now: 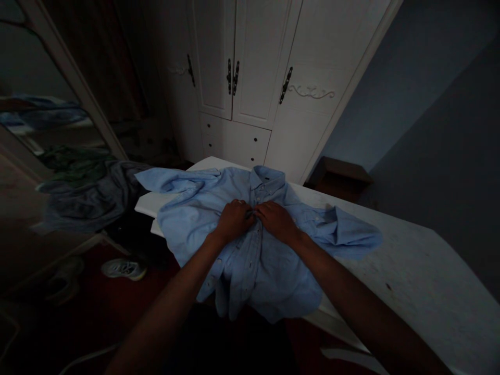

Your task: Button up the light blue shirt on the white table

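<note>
A light blue button-up shirt [187, 224] lies spread on a white table, collar toward the far side and sleeves out to both sides. Its lower hem hangs over the near edge. My left hand [235, 219] and my right hand [275, 221] meet at the front placket below the collar. Both have their fingers closed on the shirt's front edges, fingertips almost touching. Whatever button sits between them is hidden by the fingers. Below the hands the two front edges lie apart toward the hem.
The white table [406, 276] stretches to the right. Behind it stands a white wardrobe [253, 62] with dark handles. Grey and green clothes [89, 192] are heaped at the left near a mirror [42, 88]. A sneaker [123, 269] lies on the red floor. A brown box [341, 174] stands behind the table.
</note>
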The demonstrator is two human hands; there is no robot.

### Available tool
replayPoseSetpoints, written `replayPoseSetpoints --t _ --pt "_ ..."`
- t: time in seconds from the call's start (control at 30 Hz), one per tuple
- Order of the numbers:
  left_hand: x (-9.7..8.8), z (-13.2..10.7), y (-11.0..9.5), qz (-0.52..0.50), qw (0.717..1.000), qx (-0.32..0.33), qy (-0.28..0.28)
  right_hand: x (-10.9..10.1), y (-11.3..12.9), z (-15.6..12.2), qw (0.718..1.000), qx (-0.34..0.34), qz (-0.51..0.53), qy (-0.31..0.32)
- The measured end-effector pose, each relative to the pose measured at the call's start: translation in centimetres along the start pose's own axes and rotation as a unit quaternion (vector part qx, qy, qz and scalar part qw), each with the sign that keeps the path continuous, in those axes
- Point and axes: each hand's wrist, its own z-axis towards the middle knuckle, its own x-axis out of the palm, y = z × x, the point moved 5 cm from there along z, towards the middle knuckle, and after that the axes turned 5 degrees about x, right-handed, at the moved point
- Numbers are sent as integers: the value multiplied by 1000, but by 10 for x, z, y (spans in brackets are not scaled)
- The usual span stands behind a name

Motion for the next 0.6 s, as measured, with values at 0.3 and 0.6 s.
replayPoseSetpoints --t 0.3,0.6 --pt "-3 -1 -2 1 1000 10 1 -2 -1 0 1000 18 13 1" --pt "-3 -2 -4 34 999 12 20 -1 -3 2 999 35 4 14"
